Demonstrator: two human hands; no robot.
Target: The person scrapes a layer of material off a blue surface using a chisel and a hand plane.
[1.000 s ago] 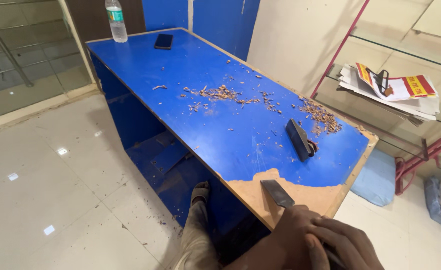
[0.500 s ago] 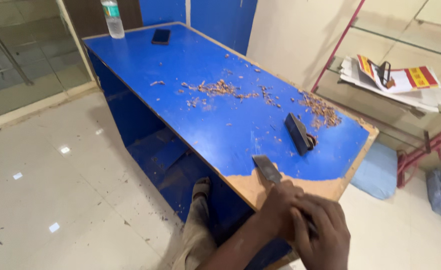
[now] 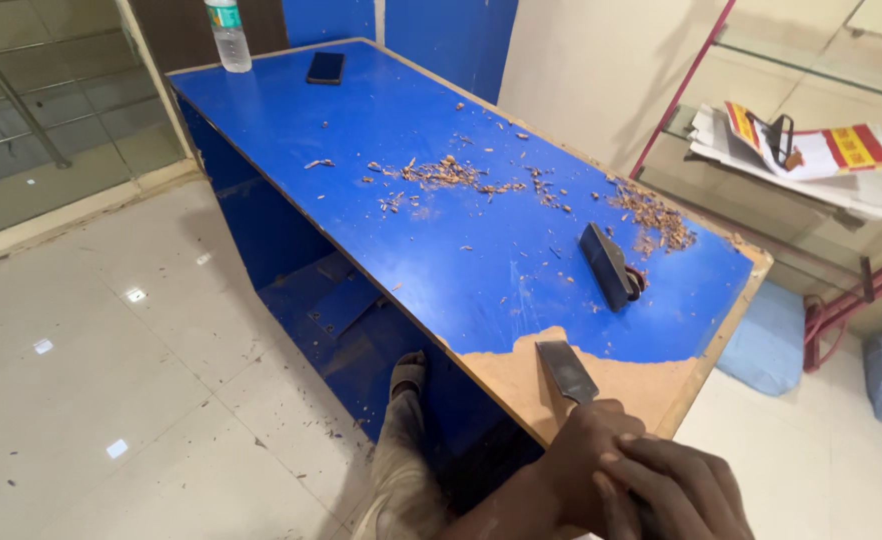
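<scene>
Your left hand (image 3: 586, 455) is wrapped tight around the handle of the chisel (image 3: 567, 371), fingers curled shut on it, and your right hand (image 3: 676, 490) is stacked over it, pressed down on the same grip, so both hands sit behind the blade as one block, which looks like a way to put your weight behind the edge. The flat steel blade lies low on the counter top (image 3: 431, 220), right at the near corner, its tip just short of the ragged edge where the blue laminate (image 3: 501, 260) gives way to the bare brown board (image 3: 601, 385); that shallow angle suits getting under the skin rather than digging into the wood. Below the counter's near edge, your foot (image 3: 408, 375) is planted against the open blue cabinet, a brace by the look of it. Just beyond the chisel on the counter rests a dark block-shaped tool (image 3: 608, 265), parked within reach. Past that, wood-coloured chips (image 3: 651, 212) and a longer trail of scraps (image 3: 441, 175) are strewn across the middle of the counter. At the counter's far end stand a black phone (image 3: 326, 67) and a plastic bottle (image 3: 228, 35), well apart from the mess.
</scene>
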